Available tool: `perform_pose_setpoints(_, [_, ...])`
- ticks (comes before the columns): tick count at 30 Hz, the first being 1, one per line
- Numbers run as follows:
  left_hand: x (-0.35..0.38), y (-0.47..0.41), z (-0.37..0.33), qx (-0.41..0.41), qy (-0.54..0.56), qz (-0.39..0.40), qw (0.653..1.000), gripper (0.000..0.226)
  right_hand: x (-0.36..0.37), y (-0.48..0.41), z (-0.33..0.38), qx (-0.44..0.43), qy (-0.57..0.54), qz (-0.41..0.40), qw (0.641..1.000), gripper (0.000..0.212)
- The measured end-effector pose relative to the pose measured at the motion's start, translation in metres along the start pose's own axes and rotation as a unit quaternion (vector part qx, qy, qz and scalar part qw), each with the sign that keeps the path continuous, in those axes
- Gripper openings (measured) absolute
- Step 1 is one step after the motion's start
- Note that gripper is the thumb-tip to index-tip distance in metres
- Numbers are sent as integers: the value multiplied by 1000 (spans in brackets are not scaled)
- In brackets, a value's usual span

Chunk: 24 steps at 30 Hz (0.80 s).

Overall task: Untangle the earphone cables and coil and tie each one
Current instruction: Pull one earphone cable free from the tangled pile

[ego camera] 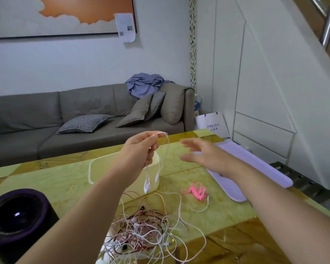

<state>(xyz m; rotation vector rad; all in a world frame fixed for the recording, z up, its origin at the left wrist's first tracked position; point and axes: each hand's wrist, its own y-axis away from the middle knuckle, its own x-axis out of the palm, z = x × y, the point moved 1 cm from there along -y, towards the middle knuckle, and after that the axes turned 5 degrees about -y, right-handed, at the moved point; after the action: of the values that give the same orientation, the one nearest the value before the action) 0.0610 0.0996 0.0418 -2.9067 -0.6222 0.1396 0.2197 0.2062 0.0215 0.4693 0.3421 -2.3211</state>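
Head view: the left hand (141, 149) pinches a thin white earphone cable (147, 186), its earbuds dangling beneath the hand. The right hand (204, 155), just beside it, is spread and empty. Below both, a pink-and-white cable tangle (141, 227) lies on the yellow-green marbled desk (227, 212).

Left hand (141, 149): is raised; white earphone cable (147, 185) is pinched between curled fingers (154, 137). Right hand (204, 157): is held open alongside, outstretched, blurred.

I'm getting soft, even room light, with only faint shadows. My right hand (204, 157) is smearing with motion blur; the left hand (139, 149), pinching a white earphone cable (147, 185), is showing sharper. The wide lens is bending the wall lines at the edges.
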Motion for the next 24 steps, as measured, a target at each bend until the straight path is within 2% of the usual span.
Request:
perform_pose_setpoints(1, [1,2,-1,3,-4,17,1000,25,8,1,14,-24,-68,43,996,53])
perform_pose_setpoints(2, [1,4,-1,7,-7,28,1000,25,15,1,24,-42,-90,77,992,48])
perform_pose_setpoints(4, [-1,8,-3,17,-1,37,999,25,20,1,32,-52,-117,118,985,27])
perform_pose_setpoints(6, [-11,10,-5,20,14,31,999,23,21,2,34,-28,-205,141,968,12])
perform_pose_setpoints(8, [-25,13,-5,4,9,26,1000,22,15,0,30,-11,-271,111,956,16])
perform_pose_setpoints(11, [-43,18,0,-43,-3,49,998,25,0,-6,13,-14,-218,-12,976,22])
perform_pose_setpoints(14, [-50,23,6,-65,29,73,995,26,-7,-7,-1,-4,-7,-108,994,24])
perform_pose_setpoints(16, [-49,24,8,-62,83,82,991,23,-5,-7,-14,31,50,-97,994,24])
perform_pose_setpoints(19, [-44,20,11,-68,179,76,979,22,4,-10,-41,102,-19,0,995,27])
perform_pose_setpoints(21, [-40,17,16,-77,227,71,968,20,10,-11,-60,160,-67,64,983,28])
perform_pose_setpoints(23, [-34,16,24,-93,226,66,967,21,15,-13,-79,212,-69,77,972,27])
perform_pose_setpoints(24, [-31,16,29,-103,218,67,968,22,15,-14,-87,221,-32,62,973,26])
